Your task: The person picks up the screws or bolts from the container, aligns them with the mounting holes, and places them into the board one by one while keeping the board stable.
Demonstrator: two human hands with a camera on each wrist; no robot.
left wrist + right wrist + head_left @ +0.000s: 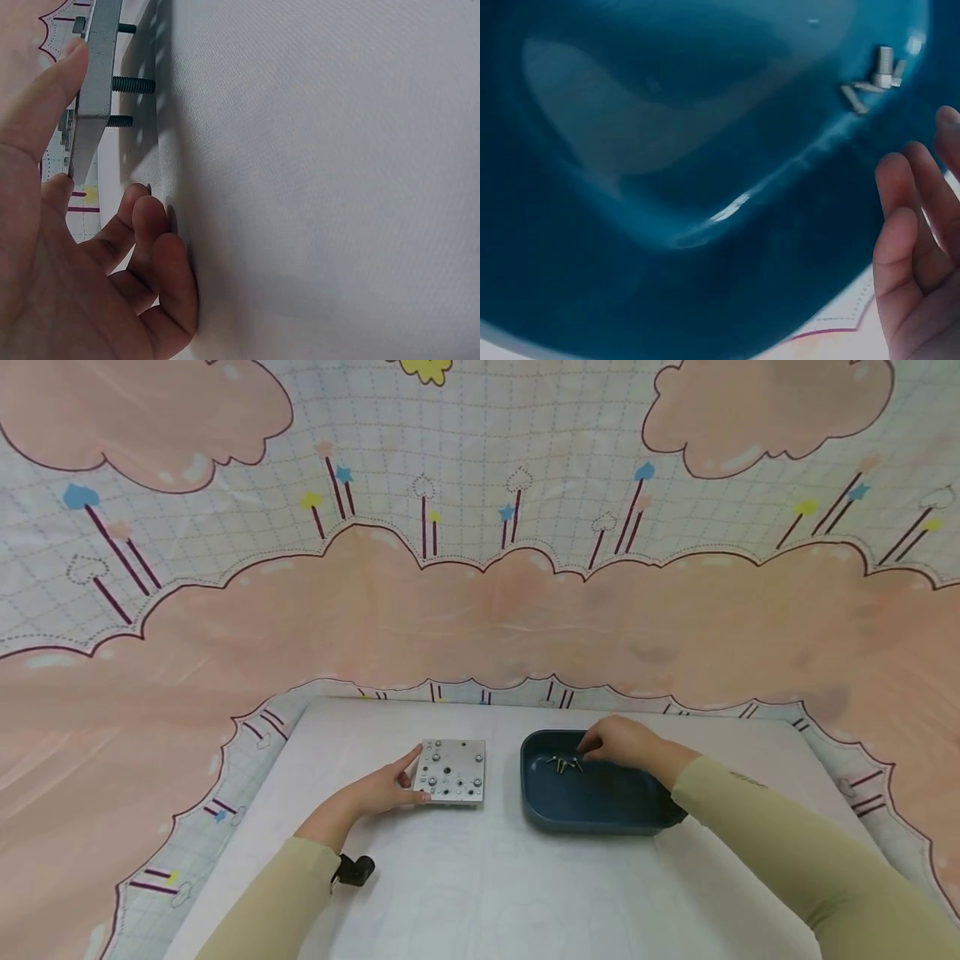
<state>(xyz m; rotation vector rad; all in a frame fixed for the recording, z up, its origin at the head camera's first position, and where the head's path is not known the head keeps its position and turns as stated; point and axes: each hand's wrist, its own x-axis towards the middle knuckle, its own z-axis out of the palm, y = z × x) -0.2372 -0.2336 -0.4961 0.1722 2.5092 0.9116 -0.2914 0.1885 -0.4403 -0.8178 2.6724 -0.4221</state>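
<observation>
Currently, the left hand (378, 789) pinches a silvery square metal block (462, 766), left of a dark-blue rounded tray (600, 802); the right hand (626, 743) bends over small metal screws (562, 765) inside, its grip unclear; beneath spreads a smooth white counter (495, 893); behind rises peach-and-white cartoon-printed sheeting (525, 618).

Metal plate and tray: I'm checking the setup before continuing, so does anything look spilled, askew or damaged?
Nothing looks spilled or visibly damaged: the loose screws lie inside the blue tray. Only the metal plate looks slightly odd: threaded ends jut from its underside, with a gap between it and the table.
</observation>
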